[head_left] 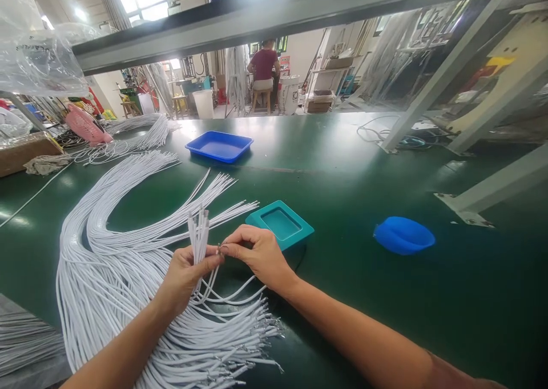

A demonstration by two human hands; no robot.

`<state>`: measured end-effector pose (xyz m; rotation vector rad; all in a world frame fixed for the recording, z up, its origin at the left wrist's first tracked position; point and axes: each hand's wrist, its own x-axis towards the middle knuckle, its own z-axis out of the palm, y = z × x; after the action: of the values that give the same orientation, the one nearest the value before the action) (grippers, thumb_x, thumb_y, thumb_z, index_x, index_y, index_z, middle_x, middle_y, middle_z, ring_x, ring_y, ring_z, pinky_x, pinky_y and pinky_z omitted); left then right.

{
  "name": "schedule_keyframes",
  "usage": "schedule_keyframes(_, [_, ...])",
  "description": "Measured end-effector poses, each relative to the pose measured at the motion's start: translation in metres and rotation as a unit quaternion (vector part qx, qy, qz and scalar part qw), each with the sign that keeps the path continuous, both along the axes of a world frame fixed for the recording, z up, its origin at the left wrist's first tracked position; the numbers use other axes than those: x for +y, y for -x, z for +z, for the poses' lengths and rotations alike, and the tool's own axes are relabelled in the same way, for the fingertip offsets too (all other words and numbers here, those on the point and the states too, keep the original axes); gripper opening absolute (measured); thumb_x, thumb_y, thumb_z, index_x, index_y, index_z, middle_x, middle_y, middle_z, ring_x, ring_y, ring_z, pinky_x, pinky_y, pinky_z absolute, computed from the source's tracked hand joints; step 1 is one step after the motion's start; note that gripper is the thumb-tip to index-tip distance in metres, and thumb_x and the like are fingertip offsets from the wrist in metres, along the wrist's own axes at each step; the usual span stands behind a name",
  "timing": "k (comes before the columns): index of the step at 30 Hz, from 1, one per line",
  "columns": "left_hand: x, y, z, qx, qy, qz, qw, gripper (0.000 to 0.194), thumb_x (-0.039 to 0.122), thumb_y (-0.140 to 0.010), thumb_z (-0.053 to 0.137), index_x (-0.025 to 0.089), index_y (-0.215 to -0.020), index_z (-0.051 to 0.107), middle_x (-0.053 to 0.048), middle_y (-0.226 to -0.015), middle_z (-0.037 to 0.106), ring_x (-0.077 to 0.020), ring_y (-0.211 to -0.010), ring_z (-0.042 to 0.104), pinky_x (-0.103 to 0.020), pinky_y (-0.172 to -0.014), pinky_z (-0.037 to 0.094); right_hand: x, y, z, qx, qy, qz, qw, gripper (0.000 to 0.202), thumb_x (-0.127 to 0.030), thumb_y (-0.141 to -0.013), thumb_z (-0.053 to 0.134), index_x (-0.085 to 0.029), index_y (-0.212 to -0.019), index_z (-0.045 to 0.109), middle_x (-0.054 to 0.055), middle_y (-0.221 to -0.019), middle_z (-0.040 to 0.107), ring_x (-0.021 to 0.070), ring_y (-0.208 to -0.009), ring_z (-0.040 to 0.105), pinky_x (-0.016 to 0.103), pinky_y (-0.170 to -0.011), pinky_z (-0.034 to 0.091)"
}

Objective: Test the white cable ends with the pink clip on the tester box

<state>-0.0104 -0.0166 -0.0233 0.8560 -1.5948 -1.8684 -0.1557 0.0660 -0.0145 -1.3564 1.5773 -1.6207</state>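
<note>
My left hand (184, 275) is closed around a small bunch of white cables (198, 235), their ends pointing up above the fist. Just beside its thumb tip, my right hand (259, 255) pinches the end of a single white cable; the very tip is small and partly covered by the fingers. Below and around both hands lies a large heap of white cables (124, 280), curving to the left, with bare or metal ends fanned out at the lower right of the heap. A teal square tray-like device (303, 231) sits just behind my right hand.
A blue tray (219, 147) stands farther back, and a blue bowl (405, 236) to the right. Metal shelf legs (466, 206) are fixed to the green table (342, 303). At the left are a pink fan-like object (88, 125) and a cardboard box (28, 152). A person (264, 67) sits far behind.
</note>
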Motion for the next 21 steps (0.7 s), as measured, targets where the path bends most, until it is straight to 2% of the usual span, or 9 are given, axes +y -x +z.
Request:
schedule_keyframes(2, [0.0008, 0.0005, 0.0028, 0.039, -0.003, 0.025, 0.999, 0.014, 0.026, -0.069, 0.068, 0.015, -0.077, 0.066, -0.003, -0.072, 0.062, -0.0105, -0.065, 0.052, -0.021, -0.061, 0.04, -0.0005, 0.0, -0.0018, -0.01, 0.0, 0.0, 1.0, 0.01, -0.026, -0.069, 0.066, -0.017, -0.064, 0.067, 0.001, -0.066, 0.062, 0.0108, -0.061, 0.051, 0.023, -0.056, 0.039])
schedule_keyframes(4, [0.0008, -0.0001, 0.0039, 0.049, -0.011, 0.015, 0.999, 0.017, 0.03, -0.072, 0.064, 0.017, -0.082, 0.064, -0.001, -0.068, 0.06, -0.0083, -0.057, 0.048, -0.02, -0.053, 0.037, -0.0012, -0.0003, -0.0032, -0.029, -0.005, 0.005, 1.0, 0.012, -0.029, -0.067, 0.068, -0.017, -0.064, 0.067, 0.001, -0.066, 0.062, 0.0108, -0.061, 0.051, 0.023, -0.056, 0.039])
schedule_keyframes(7, [-0.0005, -0.0019, 0.0007, -0.008, -0.017, -0.029, 0.999, 0.022, 0.029, -0.064, 0.071, 0.015, -0.08, 0.066, 0.002, -0.056, 0.052, -0.0051, -0.046, 0.038, -0.018, -0.042, 0.026, -0.0024, -0.0011, -0.0043, -0.082, -0.013, 0.016, 0.996, 0.015, -0.031, -0.064, 0.069, -0.016, -0.064, 0.066, 0.0, -0.064, 0.061, 0.0109, -0.061, 0.051, 0.024, -0.057, 0.04])
schedule_keyframes(10, [-0.0027, -0.0027, -0.0037, -0.032, -0.025, -0.031, 0.999, 0.021, 0.025, -0.056, 0.076, 0.013, -0.07, 0.067, 0.003, -0.052, 0.05, -0.0044, -0.044, 0.035, -0.019, -0.041, 0.022, -0.0034, -0.0026, -0.0044, -0.176, -0.025, 0.04, 0.983, 0.015, -0.029, -0.061, 0.072, -0.015, -0.063, 0.066, 0.0, -0.064, 0.061, 0.0109, -0.062, 0.052, 0.024, -0.061, 0.041])
schedule_keyframes(12, [-0.0038, -0.0028, -0.0041, -0.02, -0.037, -0.032, 0.999, 0.018, 0.025, -0.058, 0.075, 0.013, -0.069, 0.066, 0.002, -0.053, 0.051, -0.0041, -0.044, 0.034, -0.019, -0.041, 0.02, -0.0037, -0.0044, -0.005, -0.259, -0.038, 0.073, 0.962, 0.016, -0.027, -0.059, 0.073, -0.014, -0.063, 0.066, 0.0, -0.064, 0.061, 0.0096, -0.061, 0.051, 0.024, -0.062, 0.04])
schedule_keyframes(15, [-0.004, -0.0032, -0.0006, -0.003, -0.044, -0.063, 0.997, 0.017, 0.026, -0.063, 0.071, 0.012, -0.072, 0.067, -0.001, -0.058, 0.055, -0.0042, -0.045, 0.035, -0.019, -0.041, 0.02, -0.0038, -0.0079, -0.0075, -0.378, -0.064, 0.146, 0.912, 0.017, -0.027, -0.061, 0.072, -0.013, -0.066, 0.066, 0.0, -0.063, 0.06, 0.0081, -0.059, 0.049, 0.023, -0.06, 0.039])
schedule_keyframes(18, [-0.0033, -0.0043, 0.0036, 0.005, -0.048, -0.08, 0.996, 0.018, 0.028, -0.066, 0.069, 0.012, -0.074, 0.067, -0.003, -0.061, 0.057, -0.0047, -0.046, 0.037, -0.018, -0.041, 0.021, -0.0044, -0.0088, -0.009, -0.437, -0.094, 0.206, 0.871, 0.018, -0.029, -0.063, 0.07, -0.012, -0.067, 0.064, 0.0, -0.062, 0.057, 0.0076, -0.058, 0.049, 0.022, -0.06, 0.039])
schedule_keyframes(19, [-0.0032, -0.0048, 0.0044, 0.007, -0.051, -0.081, 0.995, 0.018, 0.028, -0.067, 0.068, 0.011, -0.073, 0.066, -0.003, -0.061, 0.057, -0.0045, -0.046, 0.036, -0.018, -0.041, 0.021, -0.0046, -0.0077, -0.0083, -0.429, -0.1, 0.211, 0.873, 0.018, -0.029, -0.064, 0.07, -0.012, -0.068, 0.064, 0.0, -0.062, 0.057, 0.0074, -0.058, 0.049, 0.022, -0.06, 0.039])
schedule_keyframes(21, [-0.0037, -0.0057, 0.0051, 0.007, -0.061, -0.079, 0.995, 0.018, 0.028, -0.067, 0.068, 0.011, -0.072, 0.066, -0.002, -0.06, 0.055, -0.0036, -0.045, 0.033, -0.018, -0.04, 0.02, -0.0047, -0.0031, -0.0046, -0.367, -0.095, 0.196, 0.904, 0.022, -0.029, -0.065, 0.07, -0.014, -0.079, 0.065, -0.001, -0.066, 0.057, 0.0075, -0.059, 0.049, 0.023, -0.061, 0.04])
